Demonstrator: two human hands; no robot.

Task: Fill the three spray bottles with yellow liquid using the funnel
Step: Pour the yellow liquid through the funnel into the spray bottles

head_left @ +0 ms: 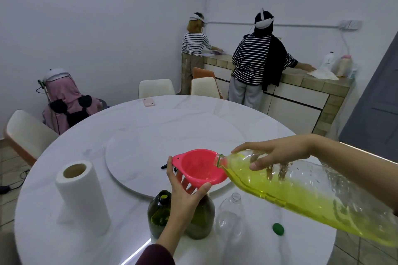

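here the left hand [185, 196] pinches the pink plastic funnel [199, 168] over the middle dark green glass bottle [201, 217], hidden beneath its palm; a tilt would likely spill. to its right, the right hand [273, 155] clasps the big clear plastic bottle of yellow liquid [301, 196], mouth at the funnel's rim.

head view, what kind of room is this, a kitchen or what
Probably a home dining room or kitchen area: a round marble-look table with a turntable, padded chairs around it, and a tiled counter with cupboards along the far wall.
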